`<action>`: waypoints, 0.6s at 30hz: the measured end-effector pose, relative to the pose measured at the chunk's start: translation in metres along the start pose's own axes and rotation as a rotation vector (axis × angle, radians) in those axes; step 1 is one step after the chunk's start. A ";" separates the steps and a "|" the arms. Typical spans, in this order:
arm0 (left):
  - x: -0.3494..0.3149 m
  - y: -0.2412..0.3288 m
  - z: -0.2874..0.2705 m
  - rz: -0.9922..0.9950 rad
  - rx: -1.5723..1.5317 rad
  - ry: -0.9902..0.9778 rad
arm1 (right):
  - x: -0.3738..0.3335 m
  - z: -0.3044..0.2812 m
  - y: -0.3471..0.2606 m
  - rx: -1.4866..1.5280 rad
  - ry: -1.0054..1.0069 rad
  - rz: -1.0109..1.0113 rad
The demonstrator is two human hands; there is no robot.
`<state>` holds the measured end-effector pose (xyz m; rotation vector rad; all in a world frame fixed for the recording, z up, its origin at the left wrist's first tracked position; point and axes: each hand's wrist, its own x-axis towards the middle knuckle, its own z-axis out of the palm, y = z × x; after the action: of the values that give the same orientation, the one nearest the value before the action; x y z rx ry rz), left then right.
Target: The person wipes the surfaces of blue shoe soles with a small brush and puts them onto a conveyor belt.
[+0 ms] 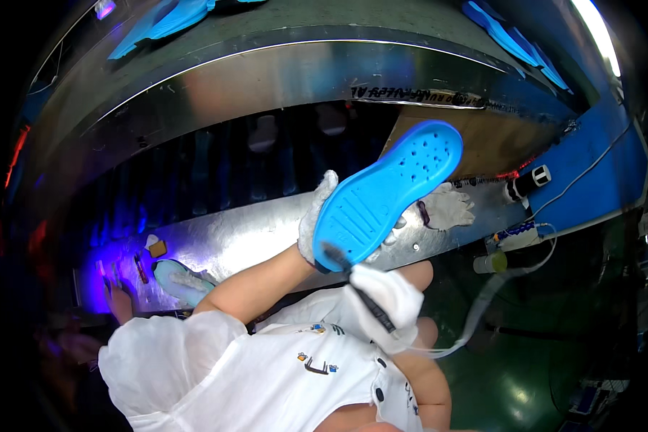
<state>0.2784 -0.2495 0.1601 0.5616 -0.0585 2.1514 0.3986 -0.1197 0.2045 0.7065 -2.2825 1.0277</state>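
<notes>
A bright blue shoe sole (367, 209) is tilted up in front of me, its grooved heel toward me and its pitted forefoot pointing far right. My left hand (315, 219), in a whitish glove, grips the sole by its left edge near the heel. My right hand (389, 302), gloved in white, is closed round a slim black-handled brush (371, 306). The dark brush tip is blurred and lies over the heel end; whether it touches the sole I cannot tell. A pale tube (475, 317) runs from near my right hand to the right.
Beyond the sole runs a metal ledge (245, 223) below a dark conveyor. An off-white glove (450, 207) lies on the ledge. Right of it are a small jar (490, 263) and a black-and-white cylinder (527, 183). At left are a pale shoe (183, 282) and another person's hand (119, 301).
</notes>
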 end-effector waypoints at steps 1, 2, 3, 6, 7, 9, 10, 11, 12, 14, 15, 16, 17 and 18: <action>0.001 0.003 0.000 0.002 -0.005 0.001 | 0.004 0.002 -0.007 0.081 -0.021 0.078; 0.003 0.008 0.003 0.025 0.115 0.212 | 0.004 0.005 0.005 0.287 0.038 0.159; 0.004 0.009 0.006 0.044 0.232 0.424 | 0.009 0.004 0.013 0.278 0.097 0.241; 0.002 0.012 -0.004 -0.040 0.154 0.424 | -0.002 0.005 0.022 0.100 0.024 0.050; -0.003 0.026 -0.014 -0.166 0.073 0.351 | 0.004 0.000 0.009 0.079 -0.100 0.058; -0.004 0.032 -0.020 -0.207 0.173 0.419 | 0.011 -0.006 0.001 0.179 -0.195 0.126; -0.003 0.033 -0.021 -0.251 0.277 0.487 | 0.004 0.000 0.011 0.371 -0.085 0.239; -0.002 0.037 -0.023 -0.256 0.271 0.484 | 0.007 0.001 0.020 0.319 -0.073 0.229; 0.000 0.043 -0.026 -0.267 0.403 0.489 | 0.012 0.000 0.026 0.269 -0.070 0.215; -0.001 0.050 -0.031 -0.285 0.669 0.495 | 0.014 -0.006 0.007 0.103 -0.334 0.125; -0.002 0.050 -0.034 -0.291 0.652 0.481 | 0.013 -0.006 0.003 0.117 -0.336 0.129; -0.002 0.053 -0.035 -0.289 0.642 0.461 | 0.013 -0.006 0.001 0.131 -0.339 0.133; 0.000 0.058 -0.053 -0.179 1.086 0.284 | 0.009 -0.003 0.008 0.217 -0.219 0.153; 0.011 0.054 -0.031 -0.315 0.883 0.374 | 0.005 -0.002 0.021 0.289 -0.091 0.183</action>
<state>0.2188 -0.2665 0.1456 0.5834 1.1485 1.8561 0.3818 -0.1070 0.1980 0.6788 -2.3348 1.4600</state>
